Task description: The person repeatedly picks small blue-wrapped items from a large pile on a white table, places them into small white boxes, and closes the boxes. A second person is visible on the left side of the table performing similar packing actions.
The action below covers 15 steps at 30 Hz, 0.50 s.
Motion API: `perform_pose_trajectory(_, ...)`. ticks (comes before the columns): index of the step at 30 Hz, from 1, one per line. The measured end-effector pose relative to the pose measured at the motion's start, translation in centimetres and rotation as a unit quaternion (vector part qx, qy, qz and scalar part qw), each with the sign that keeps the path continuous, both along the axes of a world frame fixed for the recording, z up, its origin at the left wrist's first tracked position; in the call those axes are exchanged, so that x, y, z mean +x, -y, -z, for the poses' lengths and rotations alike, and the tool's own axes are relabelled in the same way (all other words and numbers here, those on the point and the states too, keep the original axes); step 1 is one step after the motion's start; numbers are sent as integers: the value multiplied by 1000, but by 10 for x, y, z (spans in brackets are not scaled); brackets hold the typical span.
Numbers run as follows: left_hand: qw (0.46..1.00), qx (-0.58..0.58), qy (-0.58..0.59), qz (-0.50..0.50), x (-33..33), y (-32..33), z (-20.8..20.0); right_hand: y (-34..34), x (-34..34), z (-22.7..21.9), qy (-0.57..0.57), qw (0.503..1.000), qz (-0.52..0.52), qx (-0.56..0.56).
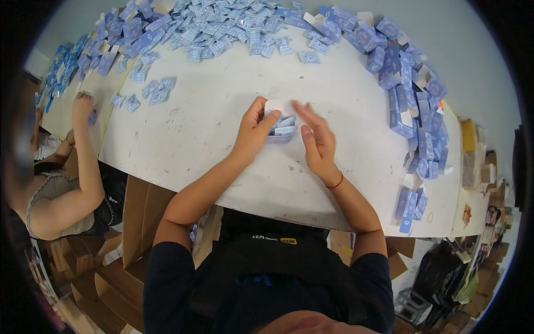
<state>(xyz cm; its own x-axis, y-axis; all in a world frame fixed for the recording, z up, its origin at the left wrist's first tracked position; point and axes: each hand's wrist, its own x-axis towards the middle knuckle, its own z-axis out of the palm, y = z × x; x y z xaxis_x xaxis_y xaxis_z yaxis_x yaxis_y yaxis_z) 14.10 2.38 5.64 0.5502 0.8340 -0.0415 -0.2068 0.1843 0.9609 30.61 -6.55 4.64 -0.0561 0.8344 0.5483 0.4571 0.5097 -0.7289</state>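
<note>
My left hand [255,127] grips a small blue box [280,139] near the middle of the white table, its thumb over the box's mouth. Several light blue striped sachets [285,126] stand packed inside the box, and a white flap [278,104] is raised at its far side. Just to the right of the box is my right hand [319,139], its fingers apart and holding nothing. Those fingertips are slightly blurred and close to the flap; whether they touch it I cannot tell.
A heap of striped sachets [222,25] lies at the table's far side. Blue boxes [401,83] pile along the right edge, more boxes [133,30] at the far left. Loose sachets [160,92] lie left of my hands. At the left a co-worker's arm [86,145] reaches over the table; cardboard cartons [139,217] stand below.
</note>
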Motion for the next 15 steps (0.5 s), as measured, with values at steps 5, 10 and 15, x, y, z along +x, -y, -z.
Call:
perform_pose_trajectory(5, 980, 157, -116, -37, 5, 5, 11, 2, -16, 0, -292, 942, -10, -166)
perform_pose_trajectory(10, 974, 181, -137, -1, 2, 3, 7, -6, -30, 5, -311, 929, 38, -199)
perform_pose_trajectory(15, 998, 30, 49, 15, -17, 6, 37, -17, -56, 7, -406, 884, 84, -214)
